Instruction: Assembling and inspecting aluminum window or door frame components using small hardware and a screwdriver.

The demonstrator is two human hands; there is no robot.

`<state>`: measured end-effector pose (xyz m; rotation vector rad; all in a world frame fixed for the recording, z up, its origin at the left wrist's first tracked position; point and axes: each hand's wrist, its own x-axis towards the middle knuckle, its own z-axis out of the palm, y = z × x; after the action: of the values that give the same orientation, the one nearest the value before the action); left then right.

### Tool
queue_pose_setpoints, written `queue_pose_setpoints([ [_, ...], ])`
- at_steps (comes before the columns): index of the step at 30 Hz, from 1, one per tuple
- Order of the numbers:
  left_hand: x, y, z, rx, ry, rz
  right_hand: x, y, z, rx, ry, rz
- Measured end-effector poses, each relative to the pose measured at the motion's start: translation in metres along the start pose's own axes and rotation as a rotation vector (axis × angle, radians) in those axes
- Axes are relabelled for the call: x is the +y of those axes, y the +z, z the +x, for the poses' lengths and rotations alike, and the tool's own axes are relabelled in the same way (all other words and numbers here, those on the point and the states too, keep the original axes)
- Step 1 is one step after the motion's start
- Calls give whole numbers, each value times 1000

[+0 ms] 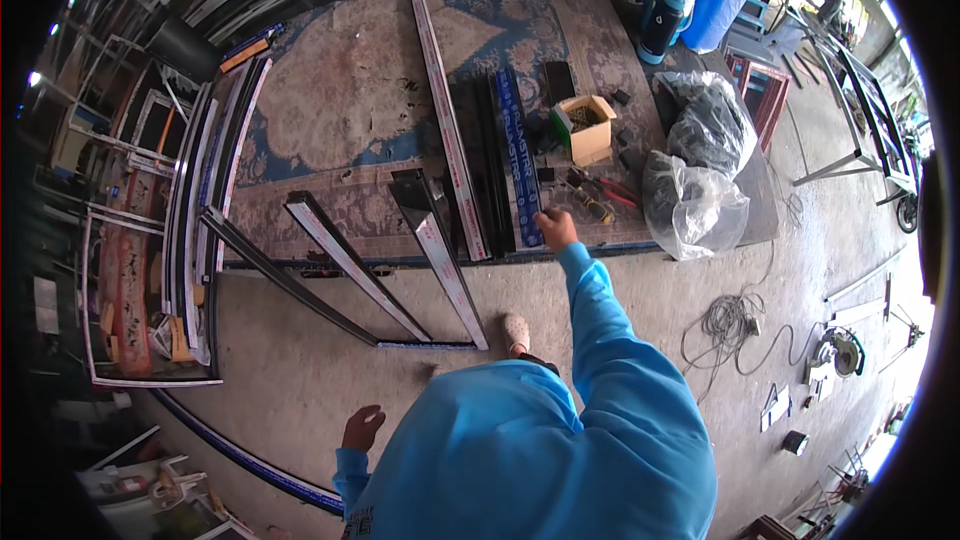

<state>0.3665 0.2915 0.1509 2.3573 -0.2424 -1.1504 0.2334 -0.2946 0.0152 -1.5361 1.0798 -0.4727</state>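
Observation:
My right hand (556, 228) reaches to the near end of a metal profile wrapped in blue film (518, 165), its fingers curled in against the profile's edge. Dark profiles (488, 155) lie along its left side. My left hand (362, 428) hangs low over the floor, with fingers loosely apart and nothing in it. In front of me a U-shaped frame of dark profiles (440, 265) leans on the table's edge, its crosspiece down on the floor. Left of the blue profile lies a long profile with pale printed film (450, 120).
On the carpet-covered table (340, 90) are an open cardboard box (585, 130), red-handled pliers (617, 192) and clear plastic bags (695, 205). A blue jug (660, 25) stands at the back right. Profiles and frames (205, 180) crowd the left. A coiled cable (730, 325) lies on the floor.

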Motion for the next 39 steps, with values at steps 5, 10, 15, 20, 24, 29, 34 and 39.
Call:
queue_pose_setpoints([
  [5,49,5,-1,10,86,69,-71,-27,-31,-124,149,862],
  [10,85,12,10,-84,220,179,-122,-45,-55,-200,153,951],
  [15,102,15,5,-140,264,159,-118,-43,-59,-260,120,985],
  [20,85,15,-1,-120,268,89,-112,-39,-67,-289,138,1053],
  [24,83,20,-12,-143,247,164,-84,-42,-50,-74,-64,394],
  [29,64,26,-20,-195,150,129,-72,-21,-51,142,-235,-534],
  [34,52,29,-25,-152,217,245,-58,0,-41,59,-200,-661],
  [39,64,27,-42,-175,176,232,-64,19,-45,91,-374,-669],
])
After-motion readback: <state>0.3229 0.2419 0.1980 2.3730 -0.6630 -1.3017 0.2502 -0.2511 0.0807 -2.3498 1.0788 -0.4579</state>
